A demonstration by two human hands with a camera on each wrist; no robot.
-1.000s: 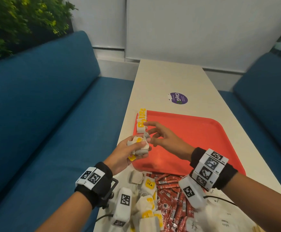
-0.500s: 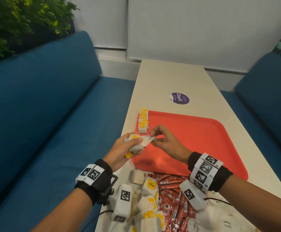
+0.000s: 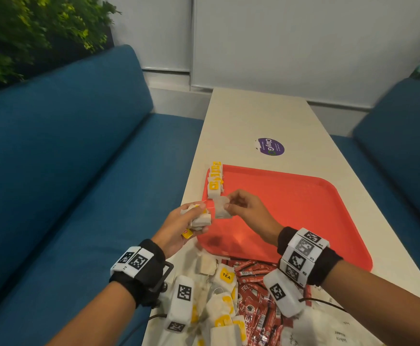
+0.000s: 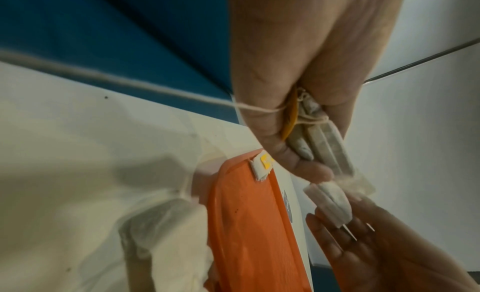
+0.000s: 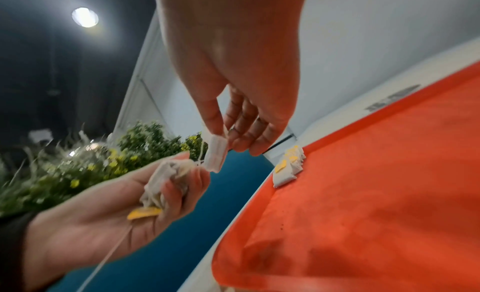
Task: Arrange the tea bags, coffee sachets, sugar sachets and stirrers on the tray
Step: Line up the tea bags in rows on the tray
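We are early in the job. On the tray [image 3: 304, 208] only a short row of tea bags [image 3: 215, 182] is laid, running along its far left edge, each bag overlapping the next, yellow tags up. The rest of the red tray floor is bare; no coffee, sugar or stirrers lie on it that we can see.

Our left hand [image 3: 179, 226] is curled round a bunch [image 3: 199, 217] of tea bags, with strings looped over the fingers and a yellow tag hanging below the palm. Our right hand [image 3: 244, 208] pinches one bag [image 3: 221, 208] between thumb and fingertips, held just above the tray's left edge at the near end of the row; a string appears to run from it to the bunch, so we judge it may snag as we set it down.

Left to do, by our reckoning: this bag, the bunch, and nearly everything else. On the bench [image 3: 254, 116] just near of the tray lies the stock: loose tea bags [image 3: 222, 295] on the left, red sachets [image 3: 256, 295] in a heap in the middle, and white packets [image 3: 329, 330], probably sugar, at the right under our wrist. Stirrers we cannot make out for sure; a pale tip at the bottom right corner may be one.
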